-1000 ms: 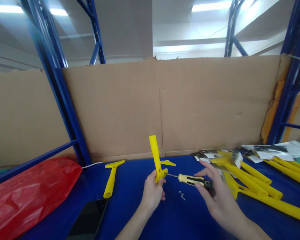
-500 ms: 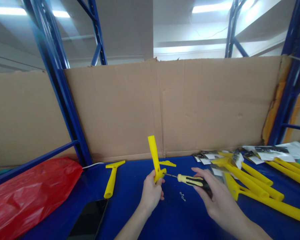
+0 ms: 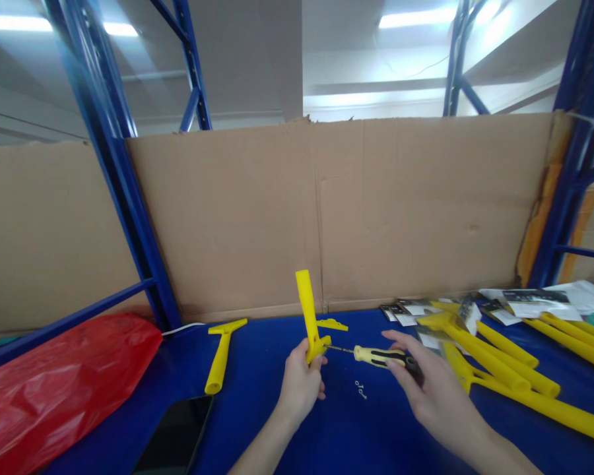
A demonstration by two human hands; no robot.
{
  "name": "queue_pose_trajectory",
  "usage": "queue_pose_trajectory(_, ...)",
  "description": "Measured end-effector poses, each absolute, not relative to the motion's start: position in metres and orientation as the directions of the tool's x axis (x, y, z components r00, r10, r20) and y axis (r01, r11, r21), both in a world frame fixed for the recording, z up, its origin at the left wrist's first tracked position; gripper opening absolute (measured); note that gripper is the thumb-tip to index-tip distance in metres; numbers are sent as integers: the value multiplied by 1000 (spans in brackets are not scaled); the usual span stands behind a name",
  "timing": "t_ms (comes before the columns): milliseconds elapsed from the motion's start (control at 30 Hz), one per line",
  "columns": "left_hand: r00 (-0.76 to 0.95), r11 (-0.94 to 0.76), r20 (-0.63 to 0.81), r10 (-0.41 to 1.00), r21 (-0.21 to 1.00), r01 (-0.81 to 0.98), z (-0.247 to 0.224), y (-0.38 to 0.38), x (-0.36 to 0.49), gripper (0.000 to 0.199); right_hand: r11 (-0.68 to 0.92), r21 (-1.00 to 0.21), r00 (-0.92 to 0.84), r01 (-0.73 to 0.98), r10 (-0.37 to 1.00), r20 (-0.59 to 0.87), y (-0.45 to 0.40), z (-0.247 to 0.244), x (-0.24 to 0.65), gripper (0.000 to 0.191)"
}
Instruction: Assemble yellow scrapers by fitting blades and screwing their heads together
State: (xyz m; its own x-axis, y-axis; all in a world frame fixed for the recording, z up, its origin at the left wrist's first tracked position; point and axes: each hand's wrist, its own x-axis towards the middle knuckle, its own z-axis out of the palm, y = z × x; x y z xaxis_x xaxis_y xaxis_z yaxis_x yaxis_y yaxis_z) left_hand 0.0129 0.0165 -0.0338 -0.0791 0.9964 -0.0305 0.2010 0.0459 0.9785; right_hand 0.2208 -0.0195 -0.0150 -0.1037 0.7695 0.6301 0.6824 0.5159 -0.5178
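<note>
My left hand [image 3: 301,377] is closed around the head end of a yellow T-shaped plastic handle [image 3: 305,300], whose round shaft points up. A screwdriver [image 3: 376,356] with a cream and black grip lies level, its tip meeting the head of that handle. My right hand [image 3: 428,379] holds the screwdriver by the black rear end, thumb against the grip and the forefinger lifted. Several small screws [image 3: 360,389] lie on the blue surface below the screwdriver. Behind the left hand rests a flat yellow plastic piece [image 3: 332,324]. Whether a screw sits at the tip is too small to tell.
Another yellow T-shaped handle [image 3: 219,359] lies to the left, near a black phone [image 3: 175,435]. A red plastic bag [image 3: 69,389] fills the far left. Several yellow handles [image 3: 499,369] and packets [image 3: 539,303] are piled on the right. A cardboard wall [image 3: 327,218] closes off the back.
The fingers of my right hand have shifted on the screwdriver's rear end, and the grip has turned a little. My left hand and the yellow handle stay nearly in place.
</note>
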Motion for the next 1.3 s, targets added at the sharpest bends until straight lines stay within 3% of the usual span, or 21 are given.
queue_pose_trajectory(133,-84,48,-31,996,977,207,-31,15,14,25,419,-555,-63,718,834,548,-19,-14,221,34)
queue_pose_trajectory(267,-121,66,-42,992,978,199,-29,16,13,21,530,-526,-132,665,777,615,-21,-18,221,46)
queue_pose_trajectory(367,-103,46,-26,994,979,200,-32,17,12,17,582,-493,-170,647,740,650,-20,-18,221,33)
queue_pose_trajectory(467,-82,53,-37,996,979,196,-33,16,12,20,498,-517,-86,696,773,629,-19,-17,221,27)
queue_pose_trajectory(600,-101,63,-46,994,983,170,-28,14,14,20,376,-578,-13,724,846,533,-18,-17,220,38)
queue_pose_trajectory(733,-137,93,-69,988,979,180,-25,14,14,19,503,-525,-119,687,790,601,-20,-19,220,50)
queue_pose_trajectory(833,-109,67,-46,993,977,202,-28,14,13,21,565,-511,-174,648,762,623,-20,-17,220,41)
queue_pose_trajectory(933,-107,69,-47,993,977,203,-31,15,12,21,453,-604,-119,656,852,510,-19,-15,220,35)
queue_pose_trajectory(1033,-108,43,-24,994,983,180,-29,17,12,19,293,-738,-82,608,948,309,-16,-17,221,48)
queue_pose_trajectory(1100,-119,17,3,993,986,167,-27,18,11,15,284,-777,-149,562,959,242,-16,-18,222,47)
queue_pose_trajectory(1200,-151,-21,42,988,990,137,-25,21,11,20,374,-744,-346,554,916,203,-15,-18,223,32)
queue_pose_trajectory(1300,-196,-39,59,979,994,104,-24,22,9,31,410,-654,-345,636,909,235,-11,-13,227,34)
